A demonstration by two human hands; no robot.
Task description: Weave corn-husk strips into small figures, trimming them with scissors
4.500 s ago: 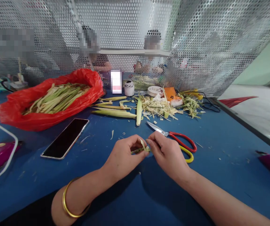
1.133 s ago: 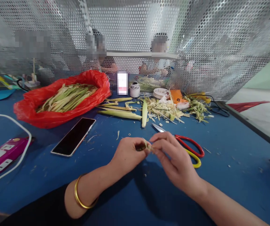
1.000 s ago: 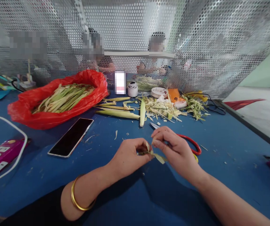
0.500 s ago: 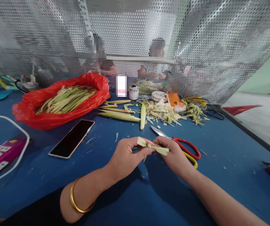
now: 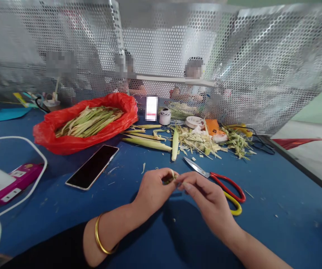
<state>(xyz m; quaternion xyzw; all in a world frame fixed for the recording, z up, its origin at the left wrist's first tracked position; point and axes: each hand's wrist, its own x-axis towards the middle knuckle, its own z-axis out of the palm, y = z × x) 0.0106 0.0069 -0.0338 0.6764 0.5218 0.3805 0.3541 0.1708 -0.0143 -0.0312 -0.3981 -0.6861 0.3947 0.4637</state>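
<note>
My left hand [image 5: 155, 188] is closed, its thumb and forefinger pinching a folded pale green leaf strip [image 5: 172, 175], of which only a small part shows. Against it, the fingertips of my right hand [image 5: 205, 194] press together at the strip's near end; my fingers hide most of the piece. Both hands are held just above the blue table, fingertips meeting. Scissors [image 5: 205, 173] with one red and one yellow handle lie slightly spread behind and beside my right hand. Long green leaf pieces [image 5: 149, 142] and an upright-pointing leaf [image 5: 175, 145] lie beyond my hands.
A red plastic bag [image 5: 65, 146] full of leaf strips stands at the back left, with a dark phone [image 5: 93, 167] before it. Leaf scraps [image 5: 197, 141], a tape roll [image 5: 195, 121] and a white jar [image 5: 165, 117] lie at the back. A purple power strip [image 5: 23, 183] is left.
The knotted strip, plainly visible before between both hands, is now mostly hidden in my fingers. My right hand has turned, bringing its thumb and fingertips to my left fingertips. The view has shifted slightly.
</note>
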